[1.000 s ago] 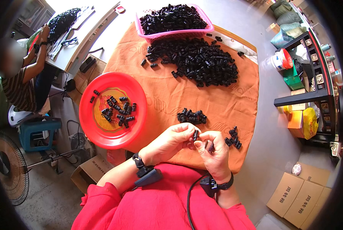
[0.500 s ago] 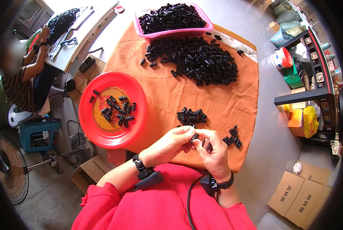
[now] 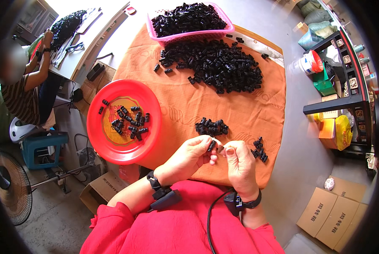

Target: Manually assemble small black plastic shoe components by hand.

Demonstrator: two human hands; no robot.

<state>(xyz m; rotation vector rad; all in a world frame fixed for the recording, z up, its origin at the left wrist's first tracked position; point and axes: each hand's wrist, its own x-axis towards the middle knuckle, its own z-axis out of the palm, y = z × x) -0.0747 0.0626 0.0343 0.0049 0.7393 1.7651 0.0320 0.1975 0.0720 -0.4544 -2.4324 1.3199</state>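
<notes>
I have both hands up close over the near edge of the orange cloth (image 3: 223,106): my left hand (image 3: 192,153) pinches a small black plastic clip (image 3: 211,145) between thumb and fingertips, and my right hand (image 3: 239,163) has its fingers curled narrow against the same piece, thumb up beside it. To do this well I judge I should keep the clip pinned firmly with the left and press squarely with the right thumb, holding it above the cloth so a dropped part lands there. A small pile of clips (image 3: 211,127) lies just beyond my fingers, a smaller one (image 3: 259,149) sits to the right, and the red plate (image 3: 126,122) with finished-looking pieces is on my left. Brown cardboard boxes (image 3: 331,213) with dark printing stand on the floor at lower right; a yellow bag (image 3: 343,132) sits by the black shelf (image 3: 346,99).
</notes>
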